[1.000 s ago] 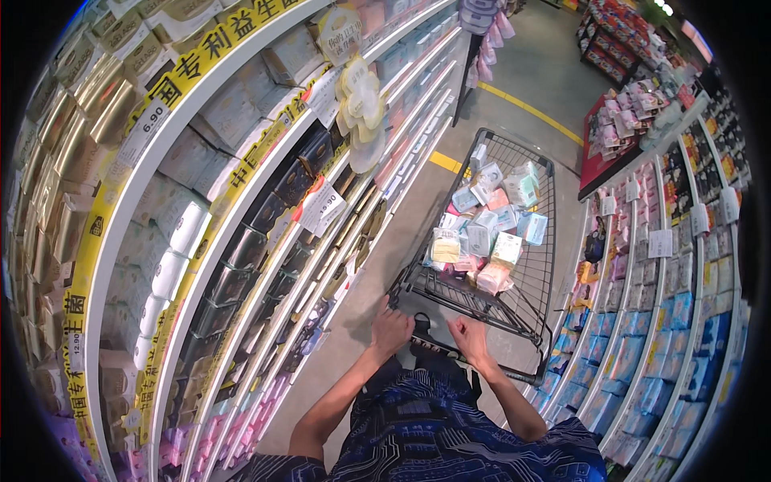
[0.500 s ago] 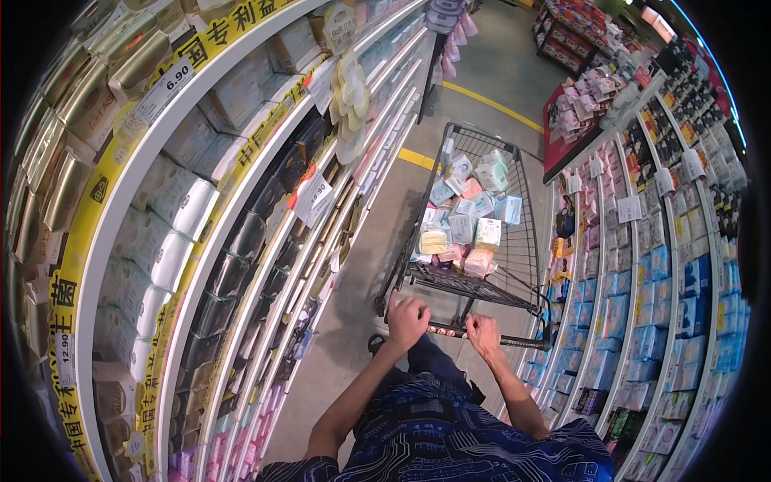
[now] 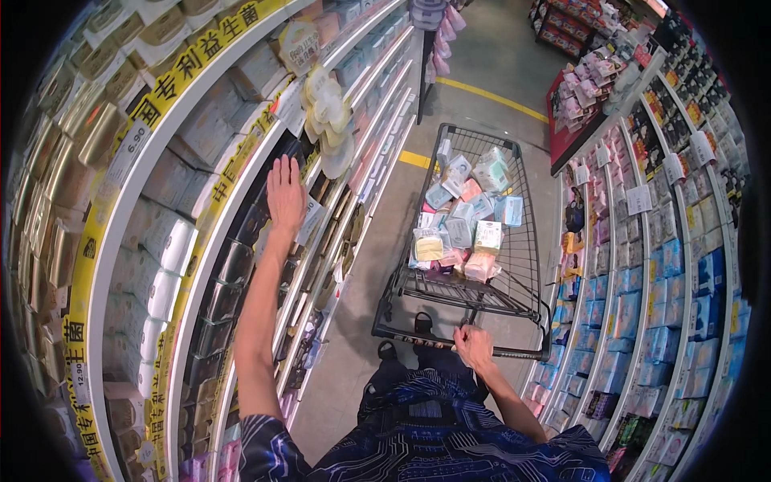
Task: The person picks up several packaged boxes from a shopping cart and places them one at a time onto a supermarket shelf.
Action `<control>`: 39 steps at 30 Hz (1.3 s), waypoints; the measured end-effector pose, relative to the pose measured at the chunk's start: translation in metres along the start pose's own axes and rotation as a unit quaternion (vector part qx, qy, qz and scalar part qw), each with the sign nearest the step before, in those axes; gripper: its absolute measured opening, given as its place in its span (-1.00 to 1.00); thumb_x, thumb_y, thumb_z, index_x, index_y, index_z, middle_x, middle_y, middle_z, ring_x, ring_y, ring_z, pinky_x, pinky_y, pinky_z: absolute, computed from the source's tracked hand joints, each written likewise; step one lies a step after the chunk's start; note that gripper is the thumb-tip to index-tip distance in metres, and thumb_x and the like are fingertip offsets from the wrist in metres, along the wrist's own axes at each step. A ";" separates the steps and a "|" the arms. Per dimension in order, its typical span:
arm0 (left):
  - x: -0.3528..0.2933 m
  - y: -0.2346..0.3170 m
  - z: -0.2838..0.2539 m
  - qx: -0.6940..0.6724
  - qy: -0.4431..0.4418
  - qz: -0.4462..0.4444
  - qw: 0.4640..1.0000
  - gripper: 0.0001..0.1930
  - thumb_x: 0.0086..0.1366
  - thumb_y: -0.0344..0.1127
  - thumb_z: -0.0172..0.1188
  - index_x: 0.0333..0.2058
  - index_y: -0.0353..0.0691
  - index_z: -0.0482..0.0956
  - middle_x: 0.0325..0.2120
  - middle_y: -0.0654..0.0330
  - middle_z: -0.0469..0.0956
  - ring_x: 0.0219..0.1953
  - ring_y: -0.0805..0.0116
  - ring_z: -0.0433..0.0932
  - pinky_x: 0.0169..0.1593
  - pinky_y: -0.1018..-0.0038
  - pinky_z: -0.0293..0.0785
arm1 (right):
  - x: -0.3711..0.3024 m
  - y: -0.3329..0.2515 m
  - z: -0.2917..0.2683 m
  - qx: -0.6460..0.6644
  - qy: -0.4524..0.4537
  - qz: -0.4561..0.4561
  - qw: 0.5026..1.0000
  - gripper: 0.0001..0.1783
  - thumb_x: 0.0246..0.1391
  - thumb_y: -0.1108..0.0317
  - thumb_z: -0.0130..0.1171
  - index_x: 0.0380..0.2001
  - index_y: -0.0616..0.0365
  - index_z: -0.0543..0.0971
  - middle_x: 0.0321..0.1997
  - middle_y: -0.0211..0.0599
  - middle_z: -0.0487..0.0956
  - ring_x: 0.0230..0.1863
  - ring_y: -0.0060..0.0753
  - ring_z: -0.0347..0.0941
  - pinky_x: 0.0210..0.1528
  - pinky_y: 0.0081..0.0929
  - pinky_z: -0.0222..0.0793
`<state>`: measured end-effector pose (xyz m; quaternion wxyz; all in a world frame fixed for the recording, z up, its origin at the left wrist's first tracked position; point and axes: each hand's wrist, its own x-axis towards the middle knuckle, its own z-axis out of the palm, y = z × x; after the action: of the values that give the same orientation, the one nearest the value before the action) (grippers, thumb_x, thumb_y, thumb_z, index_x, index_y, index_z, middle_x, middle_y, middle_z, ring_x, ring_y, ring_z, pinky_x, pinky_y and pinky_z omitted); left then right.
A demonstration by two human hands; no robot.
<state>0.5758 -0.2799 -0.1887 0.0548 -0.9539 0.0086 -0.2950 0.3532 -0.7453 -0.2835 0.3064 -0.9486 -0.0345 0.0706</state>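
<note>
My left arm stretches out to the shelf on the left. My left hand, fingers extended and holding nothing, is in front of a row of dark packs, beside a white price tag. Whether the fingertips touch a pack I cannot tell. My right hand is closed around the handle bar of a black wire shopping cart. Inside the cart lies a heap of soft packs in white, pale blue, pink and green, among them a white pack and a yellowish one.
Tall shelving with gold, white and dark packs lines my left. Opposite, shelves hold blue and pink packs. Flower-shaped cards stick out from the left shelf. A red display stand stands ahead on the right.
My left hand has let go of the cart handle and reached up and left to the shelf. My right hand stays on the handle. The view has shifted slightly.
</note>
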 end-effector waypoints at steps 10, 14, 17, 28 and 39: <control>0.018 -0.015 0.026 0.090 -0.142 -0.042 0.985 -0.22 0.20 -0.08 0.18 0.27 -0.41 0.13 0.25 -0.14 0.21 0.28 -0.04 0.19 0.34 0.12 0.05 | 0.018 0.002 -0.013 0.027 -0.107 -0.012 0.994 -0.62 0.12 0.15 0.13 -0.61 0.23 0.52 -0.54 0.02 0.53 -0.43 0.11 0.49 -0.35 -0.05 0.38; 0.026 -0.009 0.022 0.102 -0.161 -0.040 0.981 -0.18 0.19 -0.01 0.18 0.28 -0.41 0.12 0.25 -0.13 0.21 0.28 -0.05 0.19 0.35 0.10 0.01 | 0.024 0.008 -0.016 0.057 -0.142 -0.050 0.987 -0.63 0.16 0.18 0.08 -0.58 0.26 0.51 -0.52 0.03 0.53 -0.38 0.12 0.49 -0.31 -0.04 0.38; 0.024 -0.007 0.019 0.104 -0.166 -0.044 0.980 -0.18 0.19 0.01 0.17 0.28 -0.38 0.11 0.26 -0.12 0.20 0.28 -0.04 0.18 0.34 0.07 0.01 | 0.026 0.011 -0.018 0.070 -0.169 -0.061 0.981 -0.68 0.16 0.23 0.07 -0.56 0.25 0.49 -0.49 -0.01 0.52 -0.35 0.08 0.47 -0.27 -0.05 0.38; 0.008 0.011 -0.016 0.049 -0.093 -0.014 0.994 -0.22 0.14 -0.16 0.24 0.29 -0.29 0.15 0.31 -0.10 0.13 0.33 -0.07 0.11 0.37 0.06 -0.04 | 0.029 0.012 -0.019 0.121 -0.170 -0.085 0.974 -0.63 0.18 0.23 0.08 -0.57 0.31 0.46 -0.52 0.07 0.49 -0.39 0.16 0.44 -0.32 -0.05 0.31; -0.190 0.242 -0.078 -0.305 -0.121 -0.034 0.944 -0.51 0.08 -0.22 0.33 -0.05 -0.35 0.49 -0.02 -0.11 0.45 0.08 -0.07 0.40 0.20 0.11 0.28 | 0.025 0.012 -0.006 0.065 -0.119 -0.051 0.989 -0.60 0.14 0.21 0.13 -0.63 0.32 0.51 -0.66 0.10 0.45 -0.58 0.16 0.45 -0.49 -0.13 0.31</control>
<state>0.3788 -0.5186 -0.2579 -0.2486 -0.9531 0.0591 -0.1620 0.3789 -0.7558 -0.2889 0.3643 -0.9085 -0.1143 0.1698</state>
